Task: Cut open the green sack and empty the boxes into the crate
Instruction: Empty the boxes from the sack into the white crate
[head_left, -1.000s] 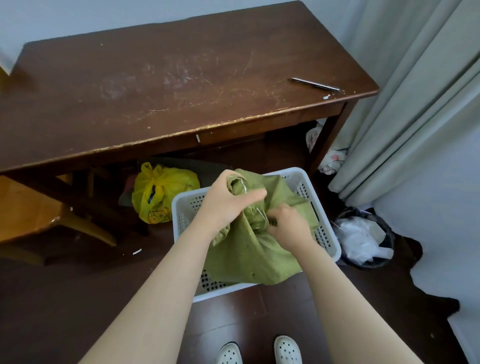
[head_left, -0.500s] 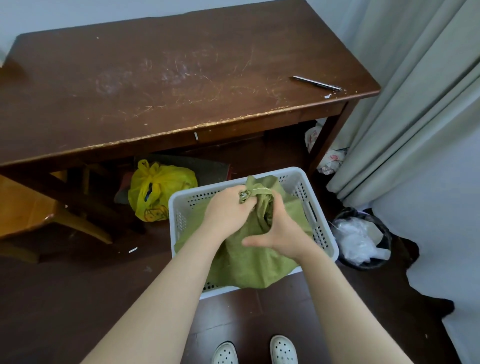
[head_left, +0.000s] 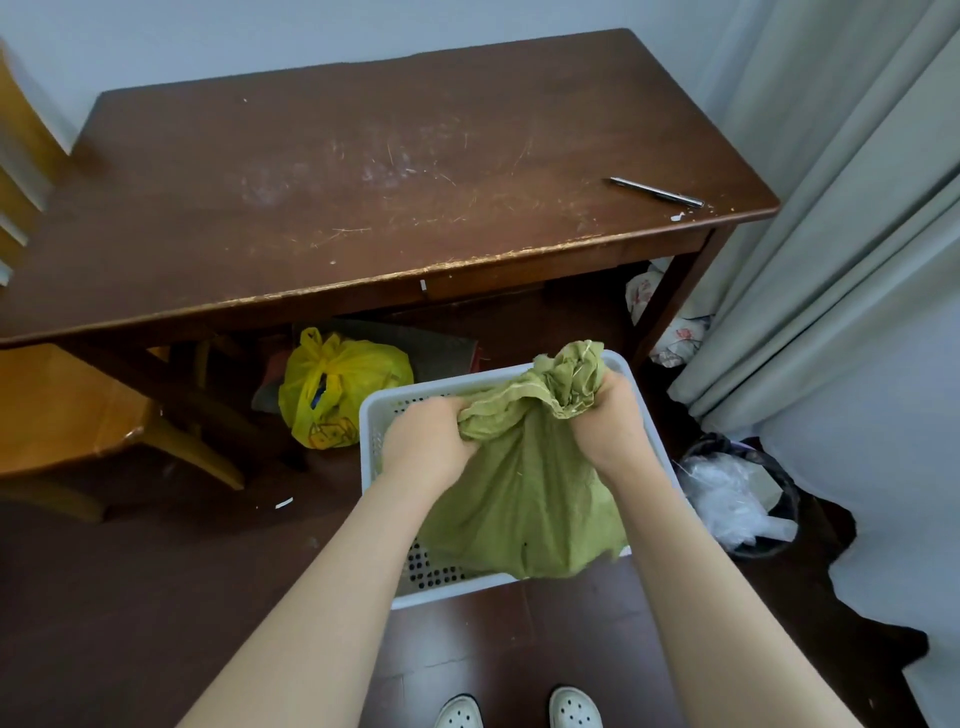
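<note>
The green sack (head_left: 524, 499) hangs over the white perforated crate (head_left: 371, 421) on the floor in front of the desk. My left hand (head_left: 428, 444) grips the sack's bunched top on the left. My right hand (head_left: 613, 415) holds the crumpled top on the right, a little higher. The two hands are apart, with the fabric stretched between them. No boxes show; the sack covers most of the crate's inside.
A dark wooden desk (head_left: 363, 208) stands behind the crate, with a metal knife (head_left: 657, 192) near its right edge. Under it lies a yellow plastic bag (head_left: 337, 389). A black bin with white plastic (head_left: 737, 493) stands right, by the curtain (head_left: 831, 234). A wooden chair (head_left: 62, 415) stands left.
My hands have moved apart, from close together on the tied neck to either side of the sack's top. The top now looks loosened and spread.
</note>
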